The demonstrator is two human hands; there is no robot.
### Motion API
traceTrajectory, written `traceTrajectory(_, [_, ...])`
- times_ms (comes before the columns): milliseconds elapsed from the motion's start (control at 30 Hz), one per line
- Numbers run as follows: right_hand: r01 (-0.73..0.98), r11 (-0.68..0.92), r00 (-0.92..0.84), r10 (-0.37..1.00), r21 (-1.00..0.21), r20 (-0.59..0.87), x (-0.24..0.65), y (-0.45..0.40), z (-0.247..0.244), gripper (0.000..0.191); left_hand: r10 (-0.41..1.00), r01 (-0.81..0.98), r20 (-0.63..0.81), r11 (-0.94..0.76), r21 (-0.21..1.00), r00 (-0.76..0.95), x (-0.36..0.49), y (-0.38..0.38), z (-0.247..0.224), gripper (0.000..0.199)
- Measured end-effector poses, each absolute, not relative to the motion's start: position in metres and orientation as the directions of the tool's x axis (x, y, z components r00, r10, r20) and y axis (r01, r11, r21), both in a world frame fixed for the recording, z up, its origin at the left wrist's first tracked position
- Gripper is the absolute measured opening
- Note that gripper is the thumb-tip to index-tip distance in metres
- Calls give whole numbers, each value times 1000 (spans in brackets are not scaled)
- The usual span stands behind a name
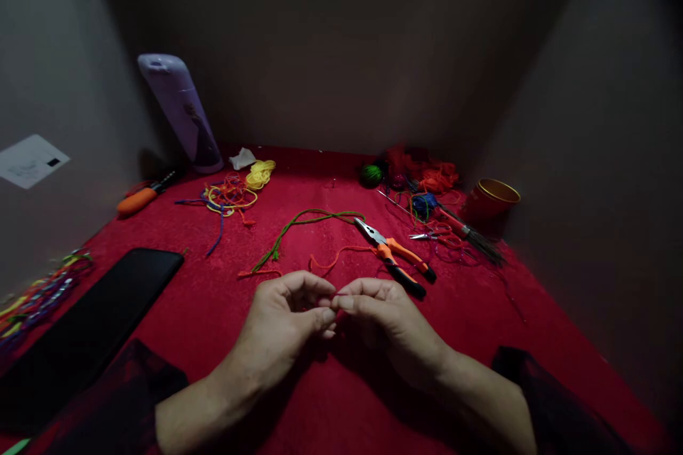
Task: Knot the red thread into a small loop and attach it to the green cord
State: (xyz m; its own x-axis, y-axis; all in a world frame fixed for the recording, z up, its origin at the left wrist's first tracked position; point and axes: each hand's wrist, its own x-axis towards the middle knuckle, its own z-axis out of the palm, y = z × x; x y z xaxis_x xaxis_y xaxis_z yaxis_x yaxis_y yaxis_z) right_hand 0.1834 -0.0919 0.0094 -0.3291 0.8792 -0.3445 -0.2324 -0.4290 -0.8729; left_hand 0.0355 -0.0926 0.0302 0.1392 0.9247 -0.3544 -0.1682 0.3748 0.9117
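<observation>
My left hand (pixel 282 316) and my right hand (pixel 381 309) meet fingertip to fingertip low over the red cloth (pixel 341 412). Both are closed in a pinch; whatever lies between the tips is too small and dark to make out. Just beyond the fingers, an orange-red thread (pixel 341 253) runs across the cloth, partly hidden behind my left hand. A green cord (pixel 299 217) curves behind it, knotted near its left end. Long-nose pliers (pixel 392 252) with orange and black handles lie beyond my right hand, jaws pointing away to the left.
Left: a black phone-like slab (pixel 107 320), braided cords (pixel 45 295), an orange-handled tool (pixel 141 197), tangled threads (pixel 229 193) and a tall purple bottle (pixel 181 110). Right: a green yarn ball (pixel 371 175), red yarn (pixel 435 174), small scissors (pixel 427 235), a brush (pixel 469 233) and a red cup (pixel 488 202). Walls enclose the cloth.
</observation>
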Motion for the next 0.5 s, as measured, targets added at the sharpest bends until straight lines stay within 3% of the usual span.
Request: traceTrajectory(500, [-213, -360, -310, 906, -908, -287, 184, -94, 7, 20, 915, -204, -368, 397, 895, 164, 27, -91, 26, 22])
